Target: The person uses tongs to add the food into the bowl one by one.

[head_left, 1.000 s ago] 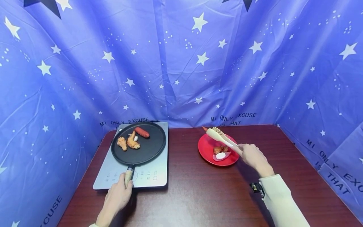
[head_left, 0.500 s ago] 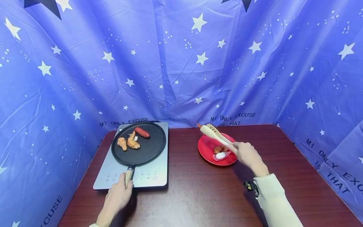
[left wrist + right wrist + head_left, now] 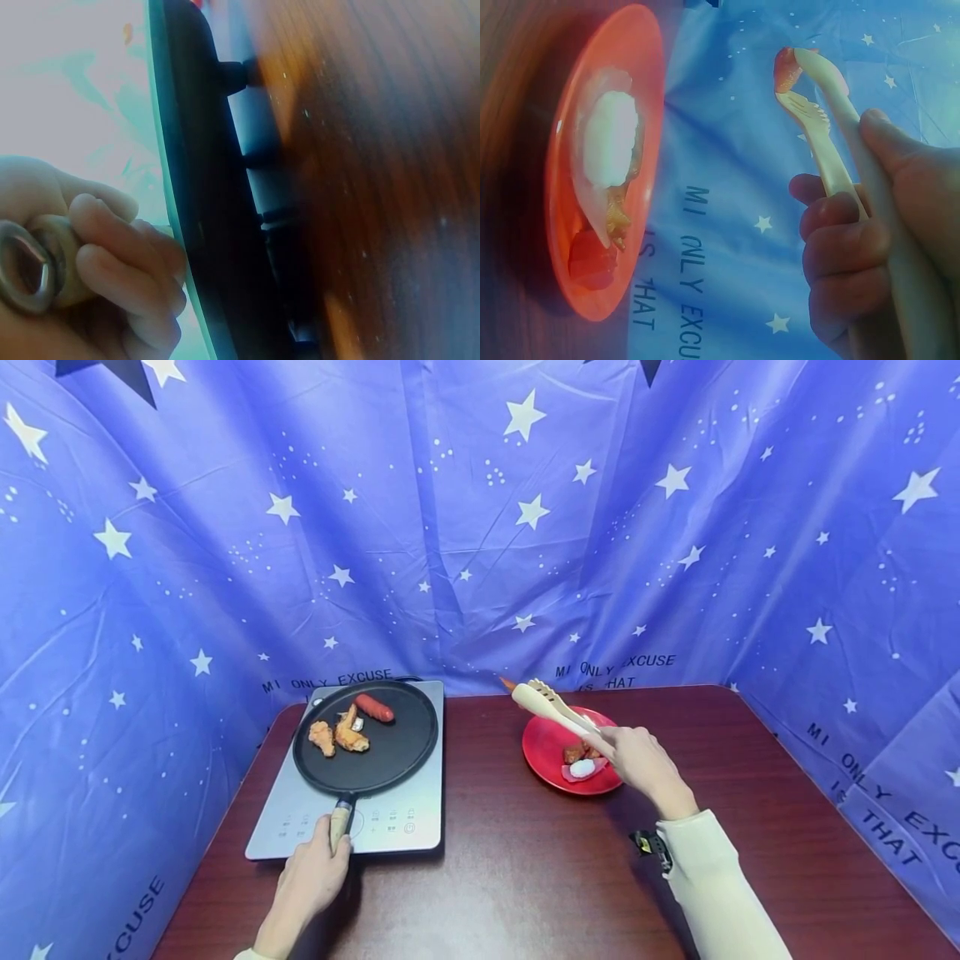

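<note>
My left hand (image 3: 313,870) grips the wooden handle (image 3: 340,827) of a round black frying pan (image 3: 401,747); the left wrist view shows fingers curled round the handle's ringed end. In the pan lie a red sausage (image 3: 373,707), a fried chicken wing (image 3: 351,734) and another fried chicken piece (image 3: 322,738). Cream-coloured tongs (image 3: 558,714) are in my right hand (image 3: 647,770), raised above a red plate (image 3: 537,753). An orange-red piece of food (image 3: 786,71) is pinched between their tips. On the plate sit brown chunks (image 3: 573,753) and a white oval piece (image 3: 582,768) on something pink.
The pan rests on a silver induction cooktop (image 3: 423,818) at the left of the dark red wooden table (image 3: 495,860). Bare tabletop lies between cooktop and plate. A blue star-printed curtain (image 3: 480,568) encloses the back and sides.
My right hand has moved left and slightly toward the back, carrying the tongs and the orange-red piece past the plate's far left edge. My left hand and the pan have stayed in place.
</note>
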Tool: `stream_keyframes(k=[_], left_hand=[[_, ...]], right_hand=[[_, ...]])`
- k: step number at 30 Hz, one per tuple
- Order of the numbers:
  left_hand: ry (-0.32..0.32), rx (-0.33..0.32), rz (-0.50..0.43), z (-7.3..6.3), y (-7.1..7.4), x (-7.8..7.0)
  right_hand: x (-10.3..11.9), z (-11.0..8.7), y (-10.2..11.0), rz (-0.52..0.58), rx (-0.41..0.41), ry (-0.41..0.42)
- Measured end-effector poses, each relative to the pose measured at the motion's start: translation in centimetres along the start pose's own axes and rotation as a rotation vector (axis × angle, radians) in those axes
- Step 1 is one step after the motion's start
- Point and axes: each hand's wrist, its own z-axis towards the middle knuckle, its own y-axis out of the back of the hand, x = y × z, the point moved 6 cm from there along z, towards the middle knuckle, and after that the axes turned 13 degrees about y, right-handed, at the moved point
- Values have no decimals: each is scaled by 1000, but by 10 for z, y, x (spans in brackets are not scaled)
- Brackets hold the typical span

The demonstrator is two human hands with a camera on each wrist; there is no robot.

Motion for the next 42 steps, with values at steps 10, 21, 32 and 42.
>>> stream_keyframes(k=[10, 21, 32, 42], left_hand=[[7, 11, -4, 0, -2, 2], [4, 3, -5, 0, -2, 4], [5, 5, -14, 0, 2, 3], [-13, -4, -24, 0, 2, 0]], right_hand=[[9, 4, 1, 10, 11, -6], [29, 16, 2, 0, 13, 7], [67, 38, -9, 116, 53, 67], [97, 54, -17, 93, 21, 132]])
